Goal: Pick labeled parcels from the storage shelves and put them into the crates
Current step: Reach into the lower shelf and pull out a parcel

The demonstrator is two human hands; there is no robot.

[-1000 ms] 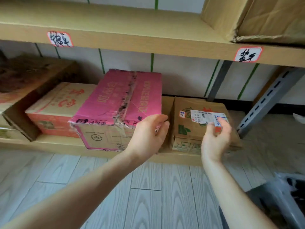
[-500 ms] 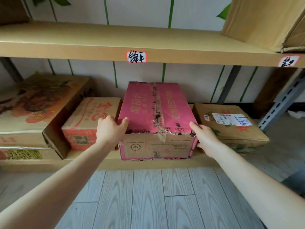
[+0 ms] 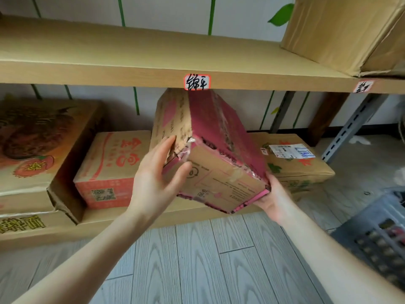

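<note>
A pink-topped cardboard box (image 3: pixel 217 148) with torn tape is tilted up and rolled to the right, lifted off the lower shelf (image 3: pixel 122 218). My left hand (image 3: pixel 157 178) presses against its left side, fingers spread. Under its lower right corner, my right hand (image 3: pixel 274 198) supports it from beneath. To the right on the shelf lies a flat brown parcel (image 3: pixel 300 167) with a white shipping label (image 3: pixel 289 150). The corner of a dark grey plastic crate (image 3: pixel 379 238) shows at the lower right on the floor.
An orange-printed carton (image 3: pixel 111 170) sits left of the held box, and a large strawberry-printed carton (image 3: pixel 37 145) lies further left. The upper shelf (image 3: pixel 131 62) carries handwritten tags (image 3: pixel 196 82) and a big brown carton (image 3: pixel 346 31). Grey wood-pattern floor (image 3: pixel 197 260) lies below.
Both hands moved to the pink box, gripped its sides, then lifted and tipped it off the shelf. The right hand left the labeled parcel.
</note>
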